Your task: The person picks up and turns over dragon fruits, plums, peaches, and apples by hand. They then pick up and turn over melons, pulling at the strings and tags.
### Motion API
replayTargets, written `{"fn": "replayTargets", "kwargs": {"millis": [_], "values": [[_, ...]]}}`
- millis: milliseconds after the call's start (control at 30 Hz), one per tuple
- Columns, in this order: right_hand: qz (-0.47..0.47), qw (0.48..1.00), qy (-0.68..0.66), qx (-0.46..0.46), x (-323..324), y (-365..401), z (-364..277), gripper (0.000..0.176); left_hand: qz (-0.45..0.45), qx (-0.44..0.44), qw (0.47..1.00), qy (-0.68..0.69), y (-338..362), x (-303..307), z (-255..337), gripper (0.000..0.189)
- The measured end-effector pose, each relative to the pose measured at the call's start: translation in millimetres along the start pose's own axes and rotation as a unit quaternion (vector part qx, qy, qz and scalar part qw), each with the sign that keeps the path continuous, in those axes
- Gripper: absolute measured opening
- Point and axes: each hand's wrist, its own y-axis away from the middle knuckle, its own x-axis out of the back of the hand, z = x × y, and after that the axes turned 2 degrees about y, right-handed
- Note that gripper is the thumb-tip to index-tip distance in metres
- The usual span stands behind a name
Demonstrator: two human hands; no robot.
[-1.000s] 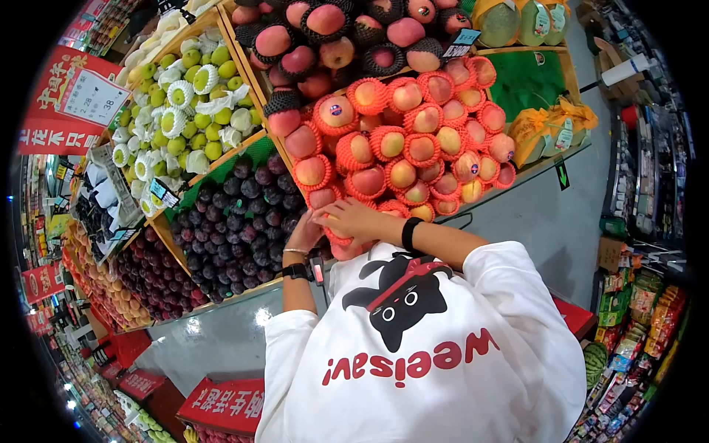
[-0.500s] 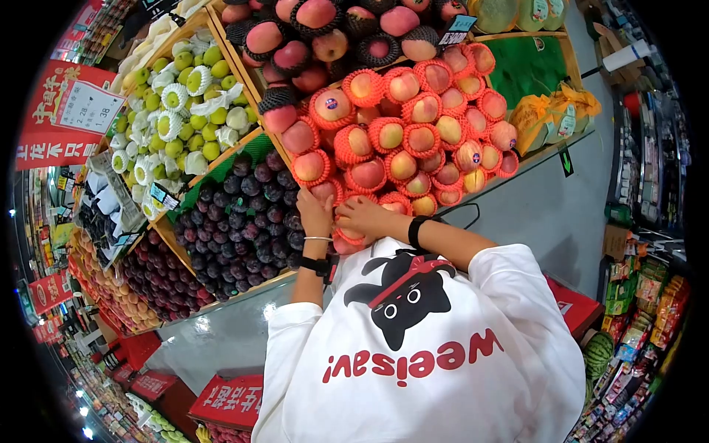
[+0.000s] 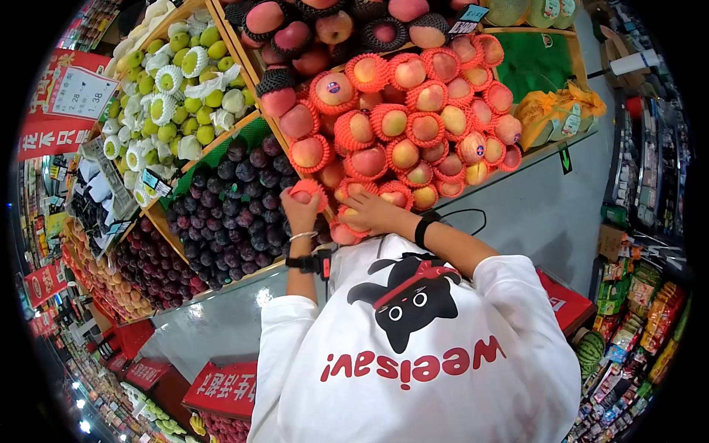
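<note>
My left hand is closed around a red-and-yellow apple in a red foam net, raised at the left edge of the apple pile. My right hand lies on the near corner of the pile, its fingers bent over a netted apple; part of that fruit is hidden under them. Just below sits another netted apple, close to my shirt. Many more apples in red nets are heaped beyond both hands. Dark plums fill the section left of my left hand.
Green pears, some in white nets, lie at the upper left. Black-netted fruit is behind the apples. Right of them are a green-lined section and yellow-wrapped melons. A wooden divider separates the sections.
My left hand has moved slightly left and now shows an apple in its grasp, lifted from the pile's edge. My right hand has shifted a little right, staying on the pile.
</note>
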Motion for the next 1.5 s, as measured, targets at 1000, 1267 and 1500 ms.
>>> {"fn": "replayTargets", "kwargs": {"millis": [1000, 1267, 1500], "values": [[-0.126, 0.986, -0.049, -0.101, -16, -73, 12, 0.066, -0.046, -0.077, 0.996, -0.005, -1, 43, 25, 0.078], [-0.138, 0.978, -0.134, -0.080, -16, -51, 18, 0.051, -0.128, -0.102, 0.986, -0.032, -13, 7, 27, 0.078], [-0.002, 0.952, -0.248, -0.179, 41, 26, 32, 0.042, -0.139, -0.091, 0.986, -0.010, -19, -4, 14, 0.082]]}}
